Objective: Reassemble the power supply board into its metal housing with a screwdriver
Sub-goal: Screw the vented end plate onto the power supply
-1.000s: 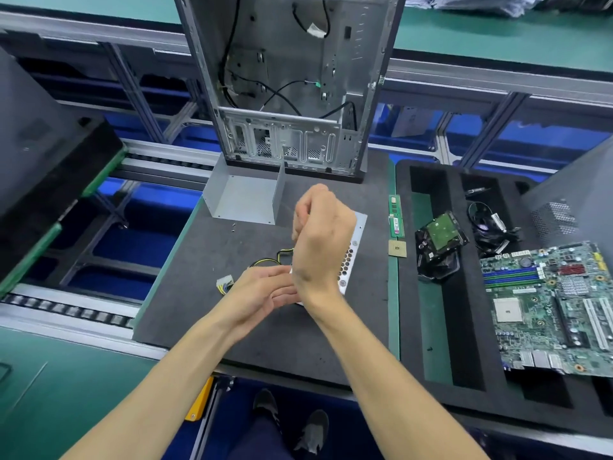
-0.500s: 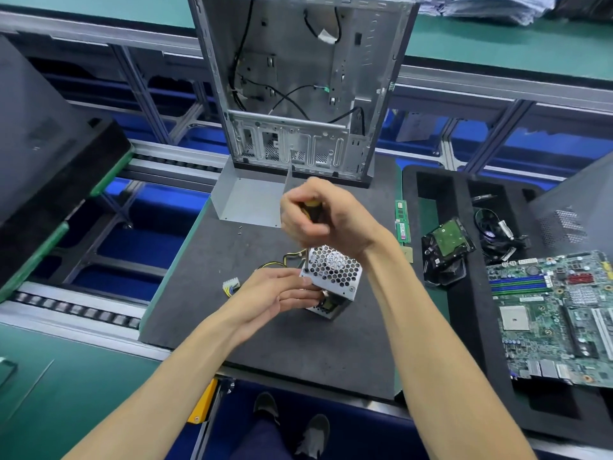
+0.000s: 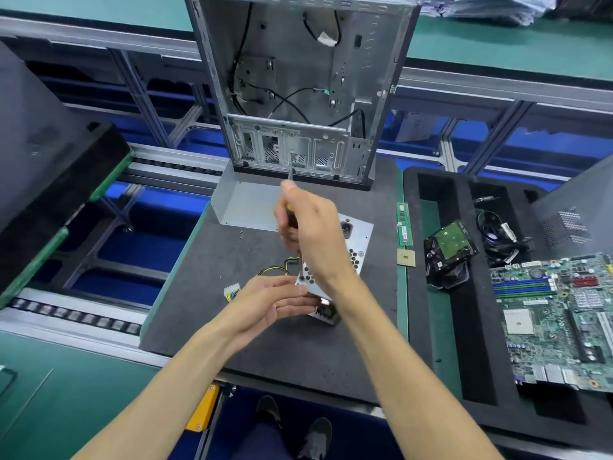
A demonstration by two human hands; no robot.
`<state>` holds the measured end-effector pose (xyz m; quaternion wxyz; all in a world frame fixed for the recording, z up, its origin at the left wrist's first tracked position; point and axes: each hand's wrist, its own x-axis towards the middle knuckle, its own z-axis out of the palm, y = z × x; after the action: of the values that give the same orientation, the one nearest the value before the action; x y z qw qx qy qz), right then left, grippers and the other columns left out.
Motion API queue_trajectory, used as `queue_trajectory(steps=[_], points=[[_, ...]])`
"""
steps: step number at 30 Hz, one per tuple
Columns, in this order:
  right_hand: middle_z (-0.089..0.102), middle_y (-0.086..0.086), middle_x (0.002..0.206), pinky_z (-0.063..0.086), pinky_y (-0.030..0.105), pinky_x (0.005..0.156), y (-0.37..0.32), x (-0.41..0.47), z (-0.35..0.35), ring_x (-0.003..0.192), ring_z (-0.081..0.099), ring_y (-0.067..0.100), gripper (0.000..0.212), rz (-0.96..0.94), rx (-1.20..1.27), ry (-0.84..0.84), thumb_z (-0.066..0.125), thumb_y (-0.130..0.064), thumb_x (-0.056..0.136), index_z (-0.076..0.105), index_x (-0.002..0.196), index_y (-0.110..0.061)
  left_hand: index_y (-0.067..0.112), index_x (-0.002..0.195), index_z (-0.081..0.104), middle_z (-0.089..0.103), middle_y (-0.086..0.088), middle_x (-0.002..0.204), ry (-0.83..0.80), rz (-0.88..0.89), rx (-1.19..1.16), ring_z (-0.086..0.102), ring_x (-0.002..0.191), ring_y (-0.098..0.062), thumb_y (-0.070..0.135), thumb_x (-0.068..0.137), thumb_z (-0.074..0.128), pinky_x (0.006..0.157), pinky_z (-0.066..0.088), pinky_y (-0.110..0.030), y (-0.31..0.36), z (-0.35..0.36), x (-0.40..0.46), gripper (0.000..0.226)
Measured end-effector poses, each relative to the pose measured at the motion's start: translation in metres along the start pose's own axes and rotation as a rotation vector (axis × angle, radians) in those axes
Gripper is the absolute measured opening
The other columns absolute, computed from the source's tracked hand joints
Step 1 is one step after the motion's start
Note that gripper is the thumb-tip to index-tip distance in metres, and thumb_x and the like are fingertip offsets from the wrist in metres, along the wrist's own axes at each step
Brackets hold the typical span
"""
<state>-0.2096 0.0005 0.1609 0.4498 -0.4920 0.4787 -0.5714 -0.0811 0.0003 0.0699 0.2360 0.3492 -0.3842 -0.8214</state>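
1. Fingers of our right hand point(image 3: 308, 234) curl round the screwdriver point(image 3: 292, 224) above the power supply housing point(image 3: 356, 240).
2. Our left hand point(image 3: 268, 300), fingers fairly straight, touches the housing's near end.
3. It sits on the dark surface point(image 3: 205, 280), near the open computer case point(image 3: 298, 94).

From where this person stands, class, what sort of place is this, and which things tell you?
Probably a computer assembly or repair line: an open desktop case stands on the work mat, a motherboard and hard drive lie in a foam tray, and roller conveyor rails run alongside.
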Motion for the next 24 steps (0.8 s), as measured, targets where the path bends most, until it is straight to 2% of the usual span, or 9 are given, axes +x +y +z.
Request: queue_trajectory(steps=[5,6,8,10,13,16,19,21,24], points=[[0.068,0.006,0.067,0.050,0.025,0.063,-0.022,0.027,-0.028,0.060,0.062,0.022,0.031,0.053,0.122,-0.626,0.038,-0.009,0.108,0.068,0.101,-0.006,0.001,0.101,0.078,0.069,-0.027,0.118,0.012,-0.009,-0.012,0.068,0.111,-0.040,0.013,0.080,0.077,0.086,0.059,-0.034,-0.001,0.004,0.005,0.024],[0.066,0.004,0.063,0.049,0.025,0.060,-0.023,0.030,-0.029,0.055,0.060,0.020,0.033,0.099,0.135,-0.705,0.037,-0.011,0.108,0.069,0.099,-0.008,0.001,0.103,0.077,0.069,-0.027,0.119,0.002,-0.008,-0.011,0.068,0.111,-0.040,0.012,0.082,0.076,0.086,0.059,-0.034,-0.001,0.004,0.006,0.024],[0.047,-0.005,0.047,0.031,0.023,0.046,-0.022,0.032,-0.026,0.041,0.037,0.013,0.045,0.184,0.114,-0.789,0.040,-0.021,0.106,0.067,0.070,-0.019,0.000,0.107,0.076,0.069,-0.027,0.120,-0.015,-0.005,-0.001,0.068,0.112,-0.040,0.011,0.086,0.073,0.087,0.058,-0.034,-0.001,0.004,0.006,0.024],[0.030,-0.011,0.045,0.012,0.027,0.046,-0.019,0.029,-0.023,0.044,0.020,0.011,0.055,0.222,0.115,-0.745,0.044,-0.027,0.103,0.047,0.048,-0.027,0.002,0.106,0.077,0.070,-0.026,0.119,-0.005,-0.013,-0.003,0.068,0.111,-0.039,0.010,0.086,0.072,0.086,0.058,-0.033,-0.001,0.004,0.007,0.022],[0.025,-0.011,0.044,0.008,0.027,0.047,-0.013,0.022,-0.019,0.043,0.016,0.011,0.056,0.182,0.188,-0.511,0.045,-0.027,0.100,0.035,0.045,-0.029,0.001,0.103,0.077,0.070,-0.026,0.118,0.019,-0.018,0.002,0.068,0.112,-0.039,0.009,0.086,0.072,0.086,0.058,-0.034,-0.002,0.001,0.006,0.019],[0.027,-0.010,0.042,0.018,0.022,0.045,-0.007,0.008,-0.009,0.041,0.021,0.013,0.054,0.070,0.206,-0.067,0.044,-0.031,0.098,0.033,0.046,-0.025,-0.004,0.107,0.075,0.069,-0.028,0.117,0.022,-0.007,-0.002,0.069,0.111,-0.038,0.010,0.087,0.073,0.087,0.058,-0.033,-0.002,0.001,0.003,0.024],[0.028,0.000,0.046,0.021,0.031,0.047,0.001,-0.010,0.008,0.046,0.024,0.021,0.056,-0.093,0.127,0.338,0.041,-0.035,0.103,0.030,0.052,-0.015,-0.005,0.111,0.073,0.071,-0.026,0.115,0.018,-0.004,0.037,0.071,0.106,-0.033,0.020,0.081,0.076,0.084,0.058,-0.029,0.000,0.005,0.000,0.039],[0.030,0.013,0.051,0.023,0.038,0.048,0.006,-0.017,0.014,0.050,0.027,0.028,0.057,-0.142,0.066,0.372,0.041,-0.038,0.103,0.033,0.058,-0.004,-0.006,0.111,0.072,0.070,-0.027,0.116,0.016,-0.004,0.051,0.070,0.108,-0.033,0.024,0.078,0.077,0.084,0.057,-0.029,0.001,0.006,-0.001,0.045],[0.040,0.000,0.056,0.034,0.028,0.052,0.002,-0.009,0.003,0.053,0.037,0.015,0.045,-0.081,0.021,0.100,0.046,-0.032,0.103,0.050,0.065,-0.008,-0.010,0.115,0.068,0.069,-0.030,0.116,0.038,-0.021,-0.002,0.069,0.110,-0.038,0.018,0.081,0.078,0.086,0.058,-0.033,0.001,0.002,-0.001,0.046]])
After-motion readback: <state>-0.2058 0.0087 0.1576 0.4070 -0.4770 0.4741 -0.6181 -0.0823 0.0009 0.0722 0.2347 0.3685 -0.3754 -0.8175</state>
